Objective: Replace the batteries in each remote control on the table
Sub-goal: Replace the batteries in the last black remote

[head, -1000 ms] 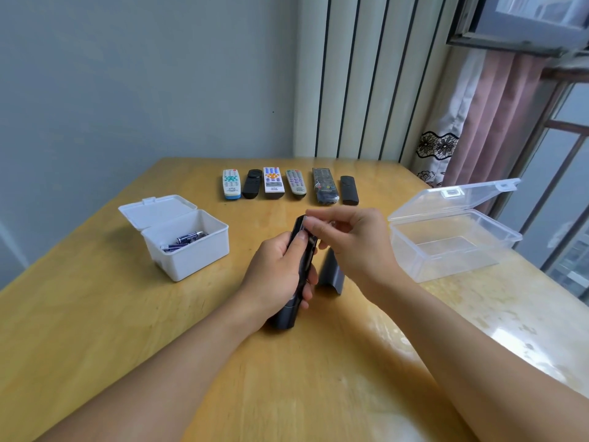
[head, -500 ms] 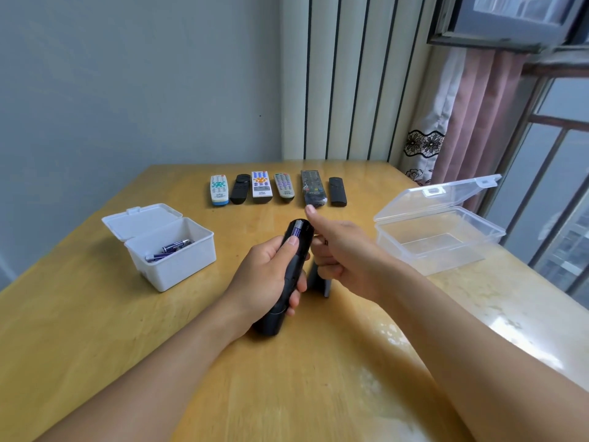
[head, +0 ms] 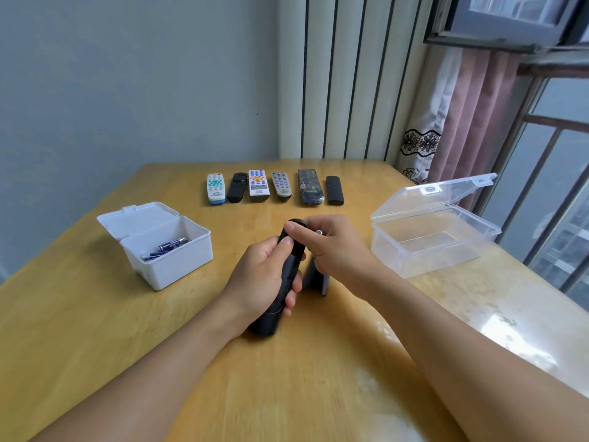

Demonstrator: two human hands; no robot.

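Note:
My left hand (head: 261, 275) grips a black remote (head: 288, 269) at the table's middle, thumb along its upper side. Just right of it, my right hand (head: 331, 250) holds a battery (head: 318, 232) whose metal end shows between the curled fingers, while its thumb touches the remote's far end. The remote's black battery cover (head: 315, 277) lies on the table under my right hand. Several more remotes (head: 259, 186) lie in a row at the far side. Purple batteries (head: 170, 245) rest inside an open white box (head: 169, 269) on the left.
An open clear plastic box (head: 430, 250) stands at the right with nothing in it. Curtains and a window run along the right edge. The wooden table (head: 95, 330) has bare surface near me.
My right hand has drawn back from the remote's far end with a battery in its fingers. The purple battery seen in the compartment half a second ago no longer shows.

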